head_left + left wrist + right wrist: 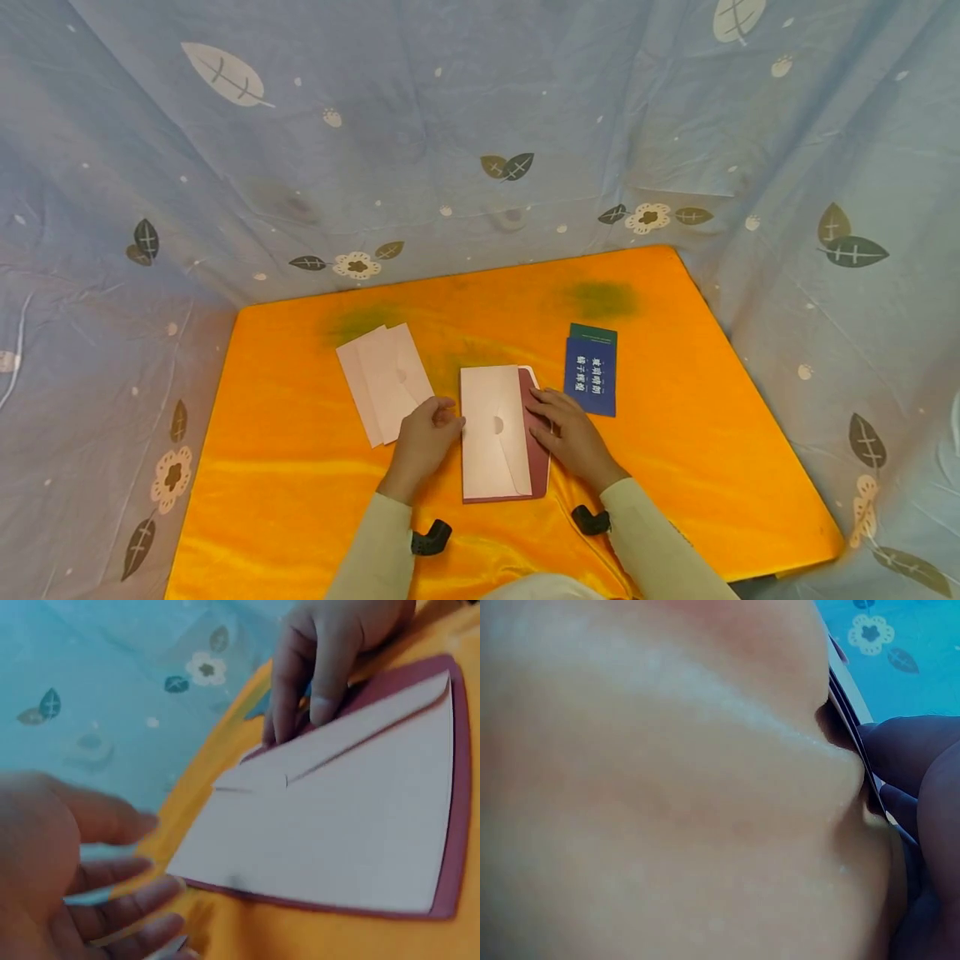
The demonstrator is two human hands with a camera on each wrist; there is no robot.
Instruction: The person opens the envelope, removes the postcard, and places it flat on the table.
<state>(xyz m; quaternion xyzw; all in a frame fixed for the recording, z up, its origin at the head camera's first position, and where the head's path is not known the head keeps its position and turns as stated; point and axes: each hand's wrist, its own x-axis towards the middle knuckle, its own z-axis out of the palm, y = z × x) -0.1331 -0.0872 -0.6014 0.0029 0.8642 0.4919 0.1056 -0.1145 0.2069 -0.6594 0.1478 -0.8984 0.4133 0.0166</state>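
Note:
A pale pink envelope [491, 458] with a pointed flap lies on a larger maroon envelope [537, 471], whose right side shows as a strip with a pale edge. My right hand [573, 433] comes from the right, its fingertips touching that maroon strip by the pale envelope's edge. The left wrist view shows this hand's thumb and fingers pointing down onto the stack. My left hand [427, 437] is at the stack's left edge, its fingers loosely spread and holding nothing. Skin fills most of the right wrist view, with fingers [911, 754] against the stack's thin edge.
Two more pale envelopes [375, 367] overlap at the left, just beyond my left hand. On the right lie a blue card [592, 396] with white characters and a green card [600, 333] partly under it. Patterned curtains [420, 125] surround the yellow-covered table [300, 500].

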